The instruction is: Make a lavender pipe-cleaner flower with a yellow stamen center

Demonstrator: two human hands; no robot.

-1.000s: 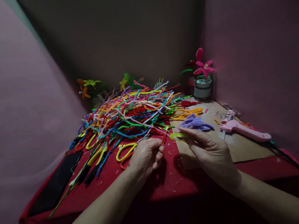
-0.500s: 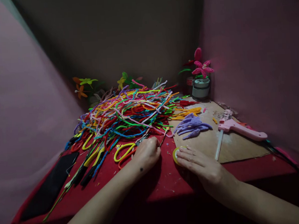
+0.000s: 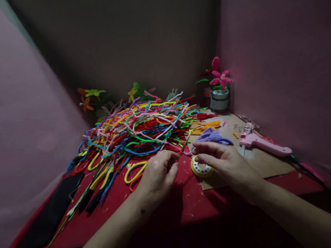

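Note:
My left hand [image 3: 159,173] is closed around a thin dark stem with a small yellow tip [image 3: 186,142], which slants up and to the right out of the fingers. Just over a yellow tape roll with a white spool [image 3: 204,170] hovers my right hand [image 3: 230,164], its fingers apart and nothing visibly held. The roll lies flat where the red cloth meets the cardboard. Yellow and orange scissor handles [image 3: 134,173] show to the left of my left hand, partly covered by it. Purple pipe-cleaner pieces [image 3: 212,136] lie behind my right hand.
A big tangle of colourful pipe cleaners [image 3: 143,125] fills the table's back middle. On the cardboard [image 3: 273,166] rests a pink glue gun [image 3: 266,142]. Pliers [image 3: 101,179] and a black flat object [image 3: 50,215] lie left. A pink flower stands in a pot [image 3: 219,100].
My right hand has lifted off the tape roll, uncovering its white spool, and its fingers have spread. My left hand, still gripping the stem, has shifted slightly nearer me.

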